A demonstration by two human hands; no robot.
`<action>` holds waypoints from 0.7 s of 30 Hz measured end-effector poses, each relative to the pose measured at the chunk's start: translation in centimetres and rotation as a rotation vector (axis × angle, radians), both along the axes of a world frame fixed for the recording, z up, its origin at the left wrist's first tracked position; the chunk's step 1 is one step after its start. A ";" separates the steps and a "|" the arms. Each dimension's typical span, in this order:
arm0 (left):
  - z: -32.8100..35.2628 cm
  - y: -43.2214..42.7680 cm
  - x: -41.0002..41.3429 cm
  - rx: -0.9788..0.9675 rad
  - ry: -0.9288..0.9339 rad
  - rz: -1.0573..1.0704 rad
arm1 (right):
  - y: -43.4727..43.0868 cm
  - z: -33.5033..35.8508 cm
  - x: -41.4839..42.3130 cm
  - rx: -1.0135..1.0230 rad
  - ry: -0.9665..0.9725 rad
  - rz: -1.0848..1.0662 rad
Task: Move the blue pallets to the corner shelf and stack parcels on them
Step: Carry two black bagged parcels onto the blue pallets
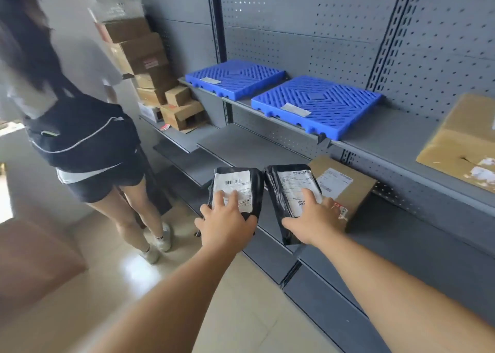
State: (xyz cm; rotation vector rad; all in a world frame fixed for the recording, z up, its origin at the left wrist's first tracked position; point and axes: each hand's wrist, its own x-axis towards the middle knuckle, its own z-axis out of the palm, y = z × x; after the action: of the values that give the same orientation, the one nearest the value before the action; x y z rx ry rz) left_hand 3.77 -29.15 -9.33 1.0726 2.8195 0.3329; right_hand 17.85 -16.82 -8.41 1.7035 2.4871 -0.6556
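Upper shelf [388, 138]: two pallets are laid flat side by side, the left pallet [235, 78] further back, the right pallet [317, 106] nearer, its front edge overhanging the shelf lip. A large carton [460, 149] is set well to the right on the same shelf.

Lower shelf [241, 149]: a labelled box [345, 189] is placed below the right pallet. Before it, two parcels are held side by side, the left parcel [235, 184] in the left hand [227, 224] and the right parcel [289, 192] in the right hand [316, 218].

Stacked cartons [150, 71] are piled in the far-left corner. A person [80, 127] is seen to the left of the shelving.
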 end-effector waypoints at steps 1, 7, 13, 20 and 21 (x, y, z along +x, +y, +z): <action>0.1 -0.9 -1.6 0.014 -0.001 0.030 | -0.4 0.3 -2.0 0.001 0.007 0.028; 2.0 -4.9 -11.2 0.069 0.003 0.170 | -3.4 2.6 -13.9 0.069 0.022 0.162; 3.5 -7.1 -18.9 0.099 0.009 0.219 | -5.1 4.3 -22.4 0.117 0.046 0.201; 5.4 -6.5 -27.1 0.128 0.044 0.234 | -4.2 6.8 -30.6 0.153 0.089 0.215; 5.8 -6.1 -28.2 0.126 0.049 0.236 | -3.8 7.1 -31.6 0.164 0.088 0.218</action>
State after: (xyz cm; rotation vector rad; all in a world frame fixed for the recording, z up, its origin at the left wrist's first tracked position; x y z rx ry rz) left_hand -24.38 -35.25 -3.54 0.7773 3.0101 0.5187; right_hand -13.73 -20.63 -1.26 1.4461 2.8051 -0.5297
